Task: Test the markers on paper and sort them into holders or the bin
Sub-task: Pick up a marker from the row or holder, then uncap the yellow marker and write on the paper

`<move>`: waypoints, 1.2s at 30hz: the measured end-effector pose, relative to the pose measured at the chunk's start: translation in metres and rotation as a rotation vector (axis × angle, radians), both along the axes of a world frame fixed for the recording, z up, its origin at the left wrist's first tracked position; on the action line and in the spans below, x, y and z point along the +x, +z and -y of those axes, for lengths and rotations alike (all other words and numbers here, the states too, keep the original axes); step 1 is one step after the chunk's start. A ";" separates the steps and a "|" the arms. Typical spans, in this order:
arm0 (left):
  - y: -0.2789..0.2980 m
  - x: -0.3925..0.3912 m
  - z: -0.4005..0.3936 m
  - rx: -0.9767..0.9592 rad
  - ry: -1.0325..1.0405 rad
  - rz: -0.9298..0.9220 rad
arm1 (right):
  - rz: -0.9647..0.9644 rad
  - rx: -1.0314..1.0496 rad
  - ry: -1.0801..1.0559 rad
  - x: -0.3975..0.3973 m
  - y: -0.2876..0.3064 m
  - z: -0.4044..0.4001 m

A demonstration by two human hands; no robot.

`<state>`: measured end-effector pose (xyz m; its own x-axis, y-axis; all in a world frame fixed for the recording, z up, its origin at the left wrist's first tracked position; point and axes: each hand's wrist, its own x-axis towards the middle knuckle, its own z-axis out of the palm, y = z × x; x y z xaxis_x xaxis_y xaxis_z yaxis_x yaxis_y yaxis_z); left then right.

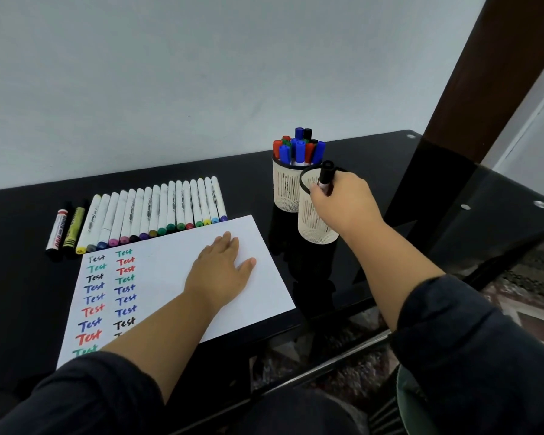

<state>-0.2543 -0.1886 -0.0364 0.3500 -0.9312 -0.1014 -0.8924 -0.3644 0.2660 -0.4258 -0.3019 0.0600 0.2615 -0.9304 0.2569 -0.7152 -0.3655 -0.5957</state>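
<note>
My right hand (343, 204) grips a black-capped marker (326, 174), cap up, over the mouth of the nearer white mesh holder (314, 229). Behind it stands a second mesh holder (285, 189) packed with several blue, red, green and black capped markers. My left hand (220, 271) rests flat on the white paper (176, 255), which carries two columns of the word "Test" in several colours. A row of several white markers (157, 211) lies side by side above the paper, coloured ends toward it.
A red-labelled marker (57, 229) and a yellow-labelled marker (74, 227) lie at the row's left end. The black glass table (421, 189) ends close to the right of the holders, with patterned carpet below. A brown post rises at the back right.
</note>
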 end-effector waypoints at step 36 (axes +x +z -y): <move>0.020 0.043 -0.052 0.068 0.033 -0.038 | -0.454 -0.627 0.414 0.057 0.026 -0.050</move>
<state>-0.2114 -0.1362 -0.0168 0.3750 -0.9098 -0.1778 -0.8696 -0.4117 0.2727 -0.3691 -0.2520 0.0857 0.7481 -0.4603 0.4780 -0.5718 -0.8126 0.1124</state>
